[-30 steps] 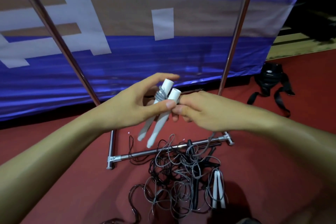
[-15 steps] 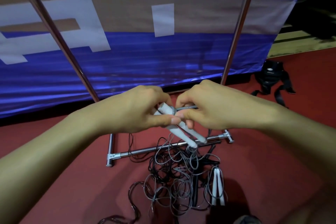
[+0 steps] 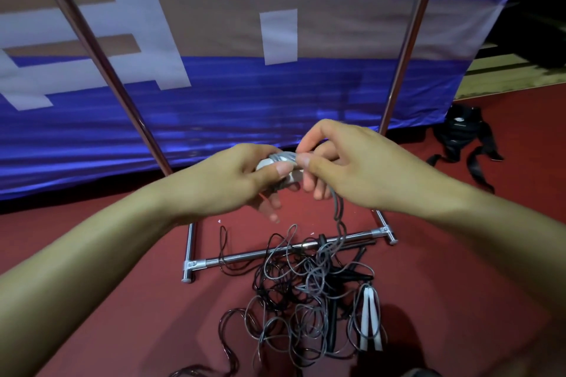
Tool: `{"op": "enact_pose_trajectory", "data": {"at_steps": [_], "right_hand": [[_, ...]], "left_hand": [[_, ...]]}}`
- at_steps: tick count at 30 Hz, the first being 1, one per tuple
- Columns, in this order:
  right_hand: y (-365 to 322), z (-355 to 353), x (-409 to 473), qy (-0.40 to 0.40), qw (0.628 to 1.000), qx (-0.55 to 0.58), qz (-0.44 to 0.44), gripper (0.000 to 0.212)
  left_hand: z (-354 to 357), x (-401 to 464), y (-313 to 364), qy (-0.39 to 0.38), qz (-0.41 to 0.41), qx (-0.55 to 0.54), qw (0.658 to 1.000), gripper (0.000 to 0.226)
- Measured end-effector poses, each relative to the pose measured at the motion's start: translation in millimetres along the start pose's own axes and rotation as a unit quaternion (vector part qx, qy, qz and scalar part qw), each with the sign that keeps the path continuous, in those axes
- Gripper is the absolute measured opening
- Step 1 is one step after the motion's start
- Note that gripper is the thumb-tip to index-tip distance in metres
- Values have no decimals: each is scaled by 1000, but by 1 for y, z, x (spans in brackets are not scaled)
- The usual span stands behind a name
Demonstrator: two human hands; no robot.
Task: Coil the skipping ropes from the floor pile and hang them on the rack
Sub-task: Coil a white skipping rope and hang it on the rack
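Our left hand (image 3: pixel 235 184) is curled around a pair of white handles (image 3: pixel 291 176), thumb pressed across them, with grey cord wound in turns about their top end. Our right hand (image 3: pixel 352 168) meets it from the other side, thumb and forefinger pinching the grey rope (image 3: pixel 337 208) right at those turns. From that pinch the rope drops down to the floor pile (image 3: pixel 306 300), a tangle of grey and black cords lying on the red floor (image 3: pixel 122 300) directly below our hands. A second pair of white handles (image 3: pixel 370 318) rests at the right edge of the pile. The pile overlaps the rack (image 3: pixel 245 255) at its low front bar, and the rack's two uprights rise on either side of our hands. Behind stands a blue and white banner (image 3: pixel 245 86), and a black bag (image 3: pixel 462 131) lies on the floor at right.
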State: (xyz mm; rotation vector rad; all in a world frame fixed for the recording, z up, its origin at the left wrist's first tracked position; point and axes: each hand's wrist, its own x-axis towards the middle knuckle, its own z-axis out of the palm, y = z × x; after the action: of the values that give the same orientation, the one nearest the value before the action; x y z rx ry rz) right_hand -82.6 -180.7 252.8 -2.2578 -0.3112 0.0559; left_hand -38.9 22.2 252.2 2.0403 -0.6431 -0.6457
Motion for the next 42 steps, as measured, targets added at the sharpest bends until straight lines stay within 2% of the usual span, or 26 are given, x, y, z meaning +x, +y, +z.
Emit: {"op": "enact_pose_trajectory", "data": {"at_steps": [4, 7, 9, 11, 14, 17, 19, 21, 24, 26, 28, 31, 34, 37, 40, 42], "right_hand": [[3, 7, 2, 16, 1000, -16, 2, 11], [6, 15, 2, 37, 998, -46, -32, 19], [7, 17, 2, 43, 994, -75, -70, 17], [11, 17, 1, 36, 988, -102, -106, 15], [12, 20, 0, 22, 986, -111, -122, 17], [10, 19, 0, 27, 987, -96, -127, 23], [13, 15, 2, -42, 994, -47, -87, 34], [23, 13, 4, -154, 985, 63, -40, 43], [50, 7, 9, -263, 929, 258, 43, 46], [65, -1, 12, -306, 909, 272, 72, 40], [72, -7, 13, -324, 916, 224, 78, 38], [71, -16, 20, -283, 950, 114, 61, 29], [58, -23, 26, -263, 965, 8, 2, 22], [44, -22, 31, -211, 976, -46, 3, 24], [29, -22, 34, -132, 983, -124, -32, 30], [17, -21, 31, -95, 983, -144, -57, 30]], "left_hand": [[5, 3, 4, 37, -18, -163, 986, 36], [2, 3, 6, 19, -45, -231, 972, 36], [-1, 0, 7, 9, -71, -273, 959, 35], [0, -2, 8, 13, -61, -249, 966, 38], [5, -4, 9, 44, -10, -112, 993, 41], [6, -3, 9, 74, 31, -18, 997, 40], [2, -3, 8, 90, 41, -14, 995, 40], [-3, -3, 8, 97, 36, -54, 993, 39], [-10, -8, 9, 62, 44, -108, 991, 29], [-14, -12, 8, 28, 57, -122, 990, 21], [-18, -15, 5, -26, 69, -117, 990, 19], [-15, -20, 3, -125, 52, -90, 987, 5], [-9, -19, 2, -177, 26, -67, 982, 2], [-2, -15, -2, -193, -6, -21, 981, 12], [7, -10, -5, -173, -53, 30, 983, 35], [8, -7, -5, -164, -72, 40, 983, 38]]}}
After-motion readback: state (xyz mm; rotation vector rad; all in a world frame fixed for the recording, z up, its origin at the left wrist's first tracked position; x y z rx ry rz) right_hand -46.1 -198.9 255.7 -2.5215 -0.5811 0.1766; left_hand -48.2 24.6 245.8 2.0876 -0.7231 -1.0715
